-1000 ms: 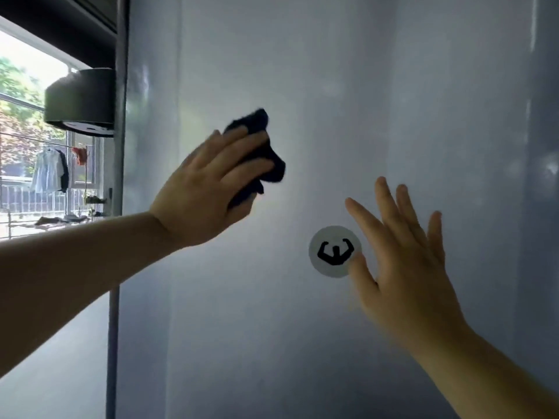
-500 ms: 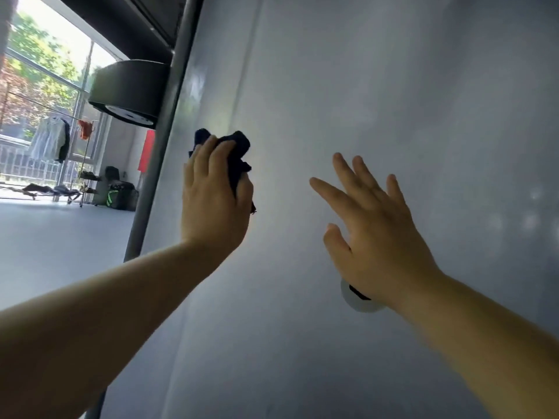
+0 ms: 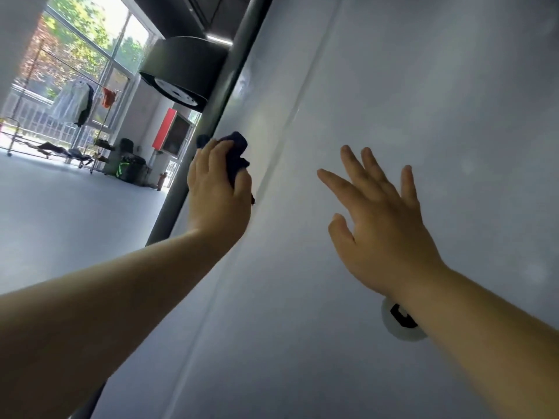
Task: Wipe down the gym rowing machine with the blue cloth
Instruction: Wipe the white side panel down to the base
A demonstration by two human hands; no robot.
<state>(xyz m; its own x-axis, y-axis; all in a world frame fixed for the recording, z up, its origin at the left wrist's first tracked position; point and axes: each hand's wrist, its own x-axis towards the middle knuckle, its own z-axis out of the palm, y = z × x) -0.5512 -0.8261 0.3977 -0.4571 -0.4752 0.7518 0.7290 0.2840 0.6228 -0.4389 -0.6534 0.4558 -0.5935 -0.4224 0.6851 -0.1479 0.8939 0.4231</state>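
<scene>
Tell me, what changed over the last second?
The left hand, gripping the blue cloth, slid left across the pale panel toward the dark pole at its edge. The right hand drifted left, its wrist now covering part of the round sticker. Cloth stays gripped; right hand stays open.

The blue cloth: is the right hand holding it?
No, the left hand grips the blue cloth, while the right hand has its fingers spread and holds nothing.
</scene>
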